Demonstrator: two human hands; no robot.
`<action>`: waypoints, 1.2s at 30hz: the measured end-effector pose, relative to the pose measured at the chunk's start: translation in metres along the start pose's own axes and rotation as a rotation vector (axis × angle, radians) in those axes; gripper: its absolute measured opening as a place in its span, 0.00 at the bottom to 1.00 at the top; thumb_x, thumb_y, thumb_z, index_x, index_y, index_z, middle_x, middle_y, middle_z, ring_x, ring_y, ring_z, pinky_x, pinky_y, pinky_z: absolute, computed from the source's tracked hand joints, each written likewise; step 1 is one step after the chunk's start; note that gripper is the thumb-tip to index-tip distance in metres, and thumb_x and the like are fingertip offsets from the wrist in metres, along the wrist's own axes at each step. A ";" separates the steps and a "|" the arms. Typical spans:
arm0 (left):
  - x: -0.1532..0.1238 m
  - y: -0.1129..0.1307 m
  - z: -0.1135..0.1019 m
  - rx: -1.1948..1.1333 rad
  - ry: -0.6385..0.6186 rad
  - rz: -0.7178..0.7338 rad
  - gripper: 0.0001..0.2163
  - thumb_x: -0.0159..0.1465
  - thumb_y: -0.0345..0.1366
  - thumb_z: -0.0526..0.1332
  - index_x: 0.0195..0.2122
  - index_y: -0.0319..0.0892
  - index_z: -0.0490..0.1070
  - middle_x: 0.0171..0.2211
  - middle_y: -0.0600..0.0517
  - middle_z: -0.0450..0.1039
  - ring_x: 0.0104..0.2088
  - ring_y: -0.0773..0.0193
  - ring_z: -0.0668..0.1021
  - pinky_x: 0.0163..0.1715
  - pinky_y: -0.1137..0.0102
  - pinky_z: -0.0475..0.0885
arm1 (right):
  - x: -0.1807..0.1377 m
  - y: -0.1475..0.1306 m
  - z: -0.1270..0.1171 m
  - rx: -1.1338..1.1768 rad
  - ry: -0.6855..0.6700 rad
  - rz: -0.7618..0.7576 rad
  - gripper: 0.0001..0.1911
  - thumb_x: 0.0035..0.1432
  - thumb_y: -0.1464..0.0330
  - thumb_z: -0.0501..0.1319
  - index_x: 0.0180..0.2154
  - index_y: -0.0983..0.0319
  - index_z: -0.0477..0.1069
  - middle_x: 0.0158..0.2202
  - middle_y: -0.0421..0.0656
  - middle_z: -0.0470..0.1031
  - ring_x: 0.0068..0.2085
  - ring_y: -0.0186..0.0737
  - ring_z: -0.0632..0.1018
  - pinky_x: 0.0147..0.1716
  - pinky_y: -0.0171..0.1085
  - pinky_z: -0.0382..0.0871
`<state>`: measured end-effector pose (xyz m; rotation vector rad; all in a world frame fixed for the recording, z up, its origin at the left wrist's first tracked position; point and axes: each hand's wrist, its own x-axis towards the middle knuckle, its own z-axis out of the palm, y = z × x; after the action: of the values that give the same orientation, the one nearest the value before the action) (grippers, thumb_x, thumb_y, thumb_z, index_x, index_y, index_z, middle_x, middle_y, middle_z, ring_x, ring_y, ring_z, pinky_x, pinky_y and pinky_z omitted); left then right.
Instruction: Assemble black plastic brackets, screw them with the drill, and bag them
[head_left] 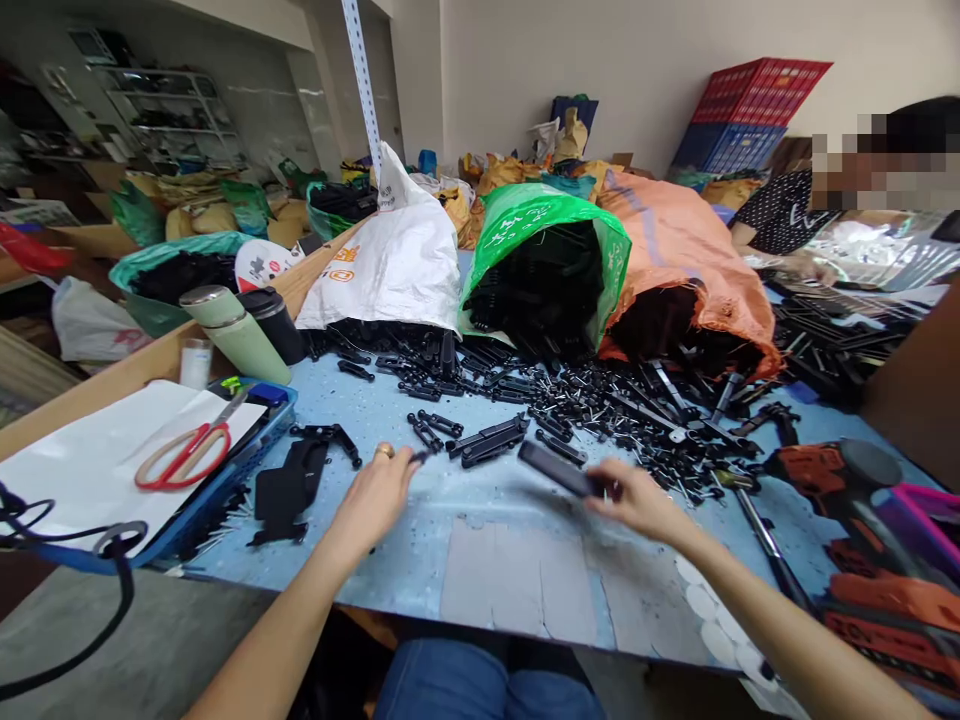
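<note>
The right hand [637,497] is pinching one end of a long flat black part [559,468] between thumb and fingers, holding it low and nearly level over the middle of the blue table [480,540], blurred by motion. The left hand [377,492] is closing its fingertips on a small black piece [418,456] lying on the table, just beside a short row of assembled black clips [491,440]. Behind these, loose black parts [600,400] are spilling toward the hands from three open sacks, white [397,260], green [525,215] and orange [675,240], lying along the far edge, mouths turned inward for easy reach. Scissors [187,455] are resting on paper in a blue tray [232,470] at the left edge; an orange power driver [825,475] is lying near the right edge.
</note>
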<state>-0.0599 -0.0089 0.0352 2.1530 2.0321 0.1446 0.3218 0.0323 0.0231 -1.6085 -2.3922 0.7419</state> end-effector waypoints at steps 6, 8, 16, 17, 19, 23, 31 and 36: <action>-0.038 0.066 0.004 -0.226 -0.159 0.324 0.11 0.57 0.25 0.52 0.41 0.41 0.64 0.35 0.48 0.68 0.40 0.59 0.72 0.39 0.69 0.65 | -0.073 -0.023 0.055 -0.175 0.034 -0.005 0.27 0.51 0.60 0.59 0.52 0.62 0.65 0.45 0.51 0.69 0.46 0.48 0.70 0.44 0.44 0.64; -0.036 0.084 0.025 -0.284 -0.128 0.325 0.12 0.56 0.25 0.54 0.42 0.41 0.63 0.35 0.49 0.69 0.38 0.60 0.72 0.36 0.69 0.66 | -0.066 -0.033 0.072 -0.184 0.145 -0.056 0.31 0.53 0.58 0.58 0.57 0.60 0.58 0.51 0.51 0.66 0.50 0.50 0.67 0.47 0.46 0.63; -0.025 0.096 0.082 -0.640 0.075 0.156 0.13 0.66 0.37 0.46 0.46 0.40 0.66 0.37 0.47 0.72 0.39 0.60 0.74 0.40 0.65 0.68 | -0.037 -0.042 0.093 0.079 0.295 -0.112 0.21 0.60 0.60 0.52 0.55 0.55 0.62 0.45 0.48 0.70 0.46 0.46 0.71 0.46 0.47 0.65; -0.027 0.098 0.082 -0.710 0.073 0.084 0.14 0.66 0.40 0.47 0.48 0.39 0.63 0.35 0.48 0.72 0.35 0.61 0.74 0.37 0.66 0.69 | -0.036 -0.044 0.092 0.220 0.295 -0.079 0.21 0.60 0.59 0.52 0.55 0.55 0.61 0.46 0.48 0.69 0.45 0.45 0.71 0.45 0.46 0.66; -0.034 0.106 0.077 -0.803 0.054 0.029 0.18 0.64 0.44 0.51 0.50 0.39 0.61 0.32 0.50 0.72 0.31 0.62 0.74 0.32 0.68 0.69 | -0.032 -0.054 0.092 0.575 0.248 0.013 0.24 0.60 0.56 0.51 0.55 0.55 0.60 0.47 0.47 0.69 0.40 0.43 0.74 0.39 0.44 0.70; -0.045 0.124 0.063 -0.888 0.112 0.157 0.15 0.65 0.40 0.49 0.49 0.42 0.65 0.40 0.47 0.71 0.39 0.61 0.74 0.38 0.67 0.69 | -0.027 -0.082 0.095 1.170 0.156 0.146 0.29 0.59 0.50 0.49 0.57 0.57 0.58 0.36 0.44 0.72 0.29 0.39 0.75 0.27 0.41 0.73; -0.053 0.126 0.051 -0.881 0.120 0.246 0.16 0.65 0.38 0.51 0.51 0.42 0.68 0.37 0.47 0.70 0.38 0.62 0.73 0.40 0.66 0.69 | -0.039 -0.071 0.074 0.789 0.077 -0.199 0.23 0.60 0.57 0.53 0.56 0.53 0.62 0.35 0.41 0.67 0.26 0.30 0.70 0.29 0.35 0.71; -0.064 0.146 0.056 -1.055 0.351 0.112 0.16 0.66 0.38 0.49 0.52 0.42 0.66 0.39 0.46 0.68 0.38 0.62 0.73 0.38 0.68 0.70 | -0.045 -0.089 0.088 0.866 0.284 -0.170 0.23 0.62 0.58 0.50 0.58 0.51 0.59 0.38 0.44 0.67 0.27 0.31 0.70 0.26 0.35 0.71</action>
<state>0.0895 -0.0835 0.0120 1.5693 1.3946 1.3352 0.2315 -0.0619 -0.0035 -1.0371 -1.6114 1.1885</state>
